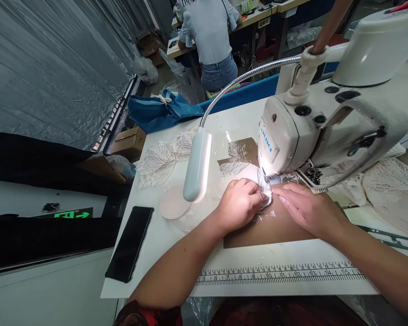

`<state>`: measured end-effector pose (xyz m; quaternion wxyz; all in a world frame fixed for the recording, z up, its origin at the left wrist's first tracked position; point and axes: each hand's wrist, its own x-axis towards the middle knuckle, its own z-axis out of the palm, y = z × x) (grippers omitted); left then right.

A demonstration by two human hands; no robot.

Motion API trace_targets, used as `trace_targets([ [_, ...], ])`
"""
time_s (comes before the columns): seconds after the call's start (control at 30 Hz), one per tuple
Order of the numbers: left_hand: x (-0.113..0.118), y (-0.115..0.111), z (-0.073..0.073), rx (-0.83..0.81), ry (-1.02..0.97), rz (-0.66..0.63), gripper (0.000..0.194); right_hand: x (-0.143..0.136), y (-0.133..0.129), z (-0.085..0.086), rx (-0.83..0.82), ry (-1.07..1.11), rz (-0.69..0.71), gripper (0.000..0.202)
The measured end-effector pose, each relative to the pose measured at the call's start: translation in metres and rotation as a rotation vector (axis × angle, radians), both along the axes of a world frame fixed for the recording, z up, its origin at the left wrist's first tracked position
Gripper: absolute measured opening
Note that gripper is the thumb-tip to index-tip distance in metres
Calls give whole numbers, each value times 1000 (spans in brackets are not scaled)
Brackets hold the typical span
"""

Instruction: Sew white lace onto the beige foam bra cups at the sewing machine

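Note:
Under the head of the white sewing machine [279, 136] lies a piece of white lace fabric [265, 190], brightly lit. My left hand [240, 203] is closed on this fabric with curled fingers, just left of the needle area. Flat on the brown sheet [268, 231], my right hand [306, 206] has its fingers stretched out, fingertips touching the fabric's right edge. The needle and presser foot are largely hidden behind the machine head. More white lace [158, 158] lies at the table's left.
A lamp [197, 167] on a bendable metal neck hangs left of the machine. A black phone [129, 244] lies at the left edge. A ruler strip [268, 274] runs along the front. Lace pieces [391, 181] lie right. A person [209, 36] sits beyond the table.

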<state>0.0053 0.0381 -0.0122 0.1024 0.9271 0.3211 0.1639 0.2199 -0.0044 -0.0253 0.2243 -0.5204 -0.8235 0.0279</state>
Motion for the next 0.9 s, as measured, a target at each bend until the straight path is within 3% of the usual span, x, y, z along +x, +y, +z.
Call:
trace_targets([
  [0.33, -1, -3, 8, -2, 89, -50, 33, -3, 1, 0, 69, -95, 118, 35],
  [0.63, 2, 2, 5, 42, 92, -6, 37, -4, 3, -5, 196, -170, 50, 36],
  [0.9, 1, 3, 6, 29, 105, -2, 37, -2, 0, 0, 193, -166, 144, 30],
])
